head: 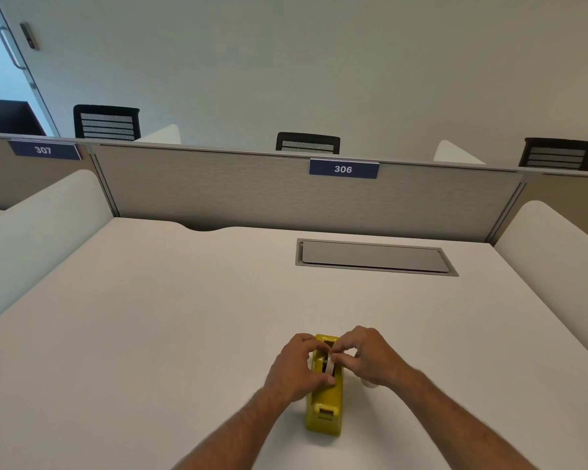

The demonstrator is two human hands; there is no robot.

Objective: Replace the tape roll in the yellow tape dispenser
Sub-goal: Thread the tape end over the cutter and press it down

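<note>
A person's two hands work on a yellow tape dispenser standing near the front edge of a white bench, its cutter end toward that edge. The left hand wraps around the dispenser's side, thumb pressed on top. The right hand pinches its fingertips closed on what appears to be the tape roll seated in the dispenser's cradle.

Soft, even indoor light, wide-angle view

The matte white desk top was evenly lit without glare; only a faint shadow lay under the glossy yellow plastic tape dispenser. Straight lines bowed toward the edges, and fine detail was slightly soft throughout.
</note>
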